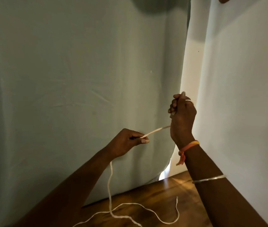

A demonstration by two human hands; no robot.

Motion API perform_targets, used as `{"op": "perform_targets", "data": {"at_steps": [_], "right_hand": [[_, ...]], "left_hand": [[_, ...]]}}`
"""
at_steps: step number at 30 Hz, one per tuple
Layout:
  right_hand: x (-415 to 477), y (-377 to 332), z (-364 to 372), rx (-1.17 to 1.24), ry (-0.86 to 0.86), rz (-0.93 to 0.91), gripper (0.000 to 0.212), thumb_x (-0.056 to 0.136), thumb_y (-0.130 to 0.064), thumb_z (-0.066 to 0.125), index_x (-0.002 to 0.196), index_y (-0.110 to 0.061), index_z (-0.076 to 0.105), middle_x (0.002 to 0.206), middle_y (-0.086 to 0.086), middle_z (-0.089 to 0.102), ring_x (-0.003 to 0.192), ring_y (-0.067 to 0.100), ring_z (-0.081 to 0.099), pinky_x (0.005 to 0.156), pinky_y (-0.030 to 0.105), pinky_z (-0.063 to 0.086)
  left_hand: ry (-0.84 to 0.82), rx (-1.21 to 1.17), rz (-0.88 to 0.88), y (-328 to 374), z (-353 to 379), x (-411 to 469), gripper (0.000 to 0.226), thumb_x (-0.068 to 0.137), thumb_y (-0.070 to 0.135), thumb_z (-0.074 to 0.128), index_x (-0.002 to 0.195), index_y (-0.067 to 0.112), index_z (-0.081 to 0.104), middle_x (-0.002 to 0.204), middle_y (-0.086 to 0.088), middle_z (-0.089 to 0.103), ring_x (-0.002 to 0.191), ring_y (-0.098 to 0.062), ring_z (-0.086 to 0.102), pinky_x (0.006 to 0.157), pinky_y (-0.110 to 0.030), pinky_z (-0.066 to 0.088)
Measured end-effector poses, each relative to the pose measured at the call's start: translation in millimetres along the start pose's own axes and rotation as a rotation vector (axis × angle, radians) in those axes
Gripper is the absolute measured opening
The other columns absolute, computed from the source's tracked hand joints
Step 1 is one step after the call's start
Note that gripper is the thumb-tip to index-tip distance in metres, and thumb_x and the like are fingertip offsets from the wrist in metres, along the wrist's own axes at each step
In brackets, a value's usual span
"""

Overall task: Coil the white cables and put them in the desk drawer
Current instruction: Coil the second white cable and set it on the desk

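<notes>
1. Fingertips [144, 141] of the left hand [128, 143] pinch the white cable [154, 131] narrowly. The right hand [183, 117] has its fingers [173, 105] curled in a loose fist, with a turn of cable showing over the top of them. A short run is taut between the two hands.
2. From the left hand the slack drops to the wooden surface [154, 194] and lies there in wide loops that cross one another. The free end [177, 199] sticks up just beside the right forearm. Pulled in fast, the crossing loops will likely tighten into a knot and stall the winding.
3. The turns on the right hand look few and are held only by the curl of the fingers. If the left pinch lets the tension go, they may slide off and the coil would fall apart.
4. Both hands work close to the grey-green curtain [64, 95] and the white curtain [244, 95]. A swinging loop could drag or catch a hem.
5. No desk drawer is visible from the head view, so the finished coil must be carried somewhere unseen. A loosely gripped coil may unwind on the way.
</notes>
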State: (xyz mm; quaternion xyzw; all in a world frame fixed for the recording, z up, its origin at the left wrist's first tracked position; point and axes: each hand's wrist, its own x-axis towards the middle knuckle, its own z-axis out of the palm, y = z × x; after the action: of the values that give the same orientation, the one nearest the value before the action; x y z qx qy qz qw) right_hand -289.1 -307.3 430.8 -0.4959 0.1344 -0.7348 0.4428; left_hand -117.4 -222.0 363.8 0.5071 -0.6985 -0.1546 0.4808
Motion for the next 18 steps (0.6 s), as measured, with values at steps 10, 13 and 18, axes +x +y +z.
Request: {"op": "perform_targets", "data": {"at_steps": [10,13,18], "right_hand": [[-39,39,-10,-0.750,-0.769,0.685,0.040,0.106,-0.028,0.035,0.086,-0.003,0.061,0.055,0.005,0.050,0.041,0.014,0.042,0.044,0.022,0.036],[-58,47,-8,-0.273,-0.760,1.026,0.065,0.101,-0.061,0.027,0.076,-0.009,0.057,0.050,-0.001,0.034,0.040,0.010,0.027,0.040,0.018,0.023],[-89,52,3,0.435,-0.857,1.228,0.057,0.100,-0.057,0.034,0.071,-0.013,0.054,0.049,-0.004,0.031,0.042,0.008,0.019,0.038,0.021,0.023]], "left_hand": [[-0.171,0.700,0.145,30,-48,44,0.017,0.081,0.040,0.075,0.092,0.028,0.079,0.074,0.018,0.061,0.070,-0.003,0.055,0.061,-0.025,0.039],[-0.243,0.545,0.105,32,-63,48,0.014,0.077,0.029,0.081,0.087,0.020,0.081,0.074,0.010,0.067,0.068,-0.006,0.055,0.062,-0.028,0.039],[-0.275,0.283,0.010,28,-80,42,0.013,0.077,0.010,0.080,0.088,0.003,0.079,0.083,-0.010,0.074,0.076,-0.015,0.062,0.074,-0.034,0.047]]}}
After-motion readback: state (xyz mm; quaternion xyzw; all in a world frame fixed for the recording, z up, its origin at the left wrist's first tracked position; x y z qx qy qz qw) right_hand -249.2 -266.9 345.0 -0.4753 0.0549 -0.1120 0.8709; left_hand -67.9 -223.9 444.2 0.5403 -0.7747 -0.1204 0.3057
